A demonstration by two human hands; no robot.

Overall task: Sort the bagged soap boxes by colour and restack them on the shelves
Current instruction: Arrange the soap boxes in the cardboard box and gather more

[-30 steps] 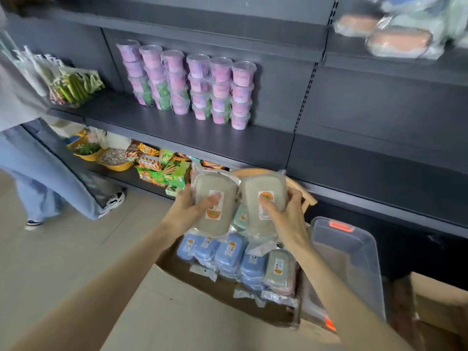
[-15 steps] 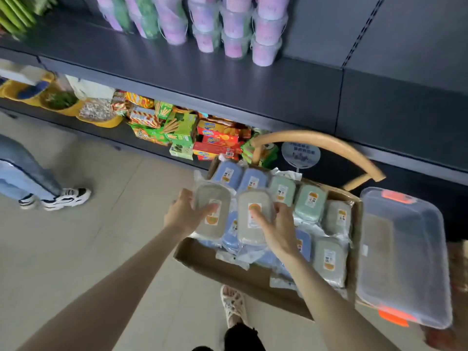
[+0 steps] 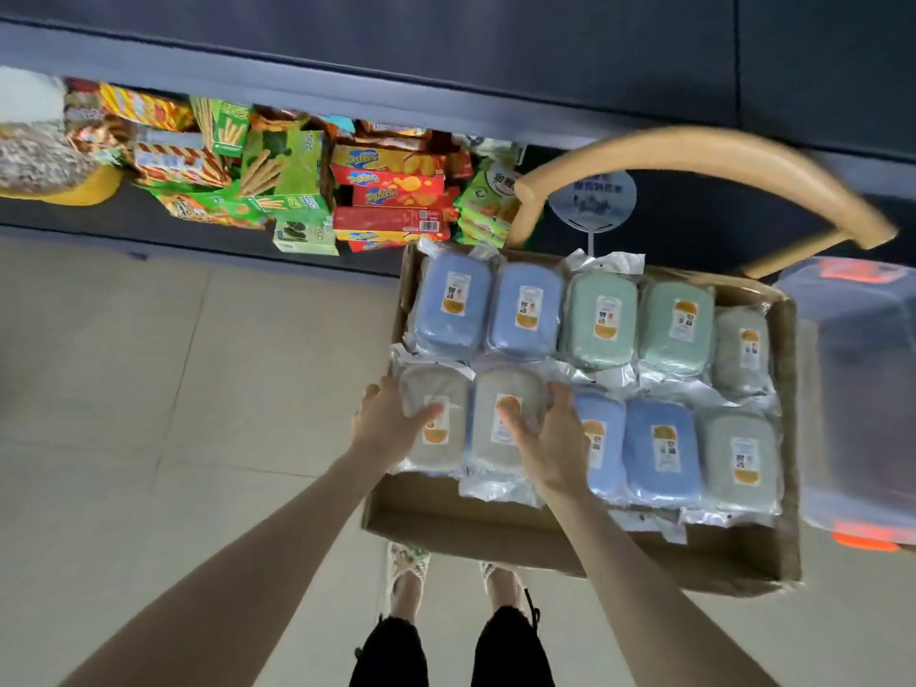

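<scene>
— Grey soap boxes (image 3: 503, 384)?
— Near-left corner of the cardboard box (image 3: 495, 530); left hand (image 3: 384, 423) and right hand (image 3: 550, 438) each have a curled grip on one.
— Unclear?
— Labels unreadable; the tub (image 3: 852, 389) beside it is blurred and cut off. A bare strip runs along its near edge.

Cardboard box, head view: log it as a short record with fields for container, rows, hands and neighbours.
container: cardboard box, open top
back row: two blue boxes, two green boxes, one greyish box
front row: left beige box, right beige box, two more blue boxes, second greyish box
left hand: grips left beige box
right hand: grips right beige box
neighbours: clear plastic bin at right; snack packets on low shelf behind
</scene>
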